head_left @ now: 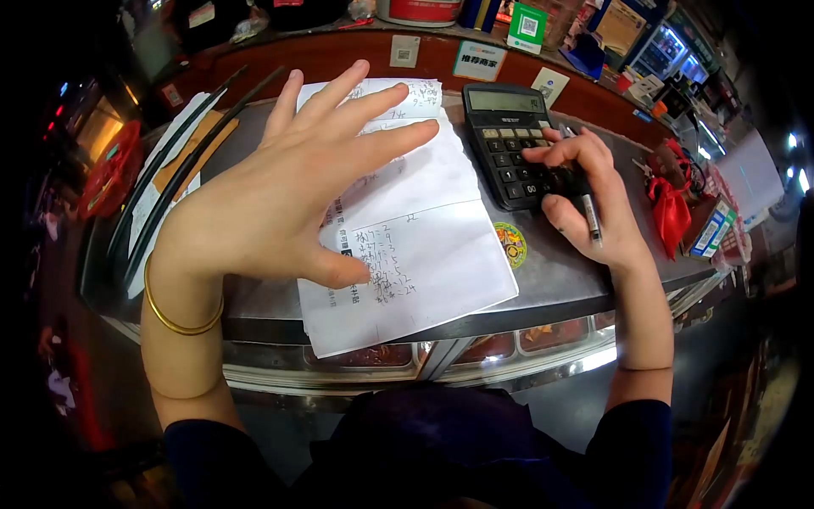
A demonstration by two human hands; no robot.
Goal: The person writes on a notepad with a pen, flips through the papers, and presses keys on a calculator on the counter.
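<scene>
My left hand [288,187], fingers spread wide and a gold bangle on its wrist, is over the left part of a white paper sheet [458,263]. Handwritten lines with numbers cover parts of that sheet, some hidden behind the hand. A black calculator [507,157] lies beside the paper's right edge, digits showing on its display. My right hand [593,187] is over the calculator's right side, index fingertip at the keys. A pen [591,216] is held in this hand, slanting down past the thumb; the fingers cover part of it.
Long black tongs or rods [182,161] lie on papers at the left, near a red basket [112,170]. A red pouch [671,216] and a small box [712,229] sit at the right. Code signs [527,30] line the back ledge. Food trays show under the counter's front edge.
</scene>
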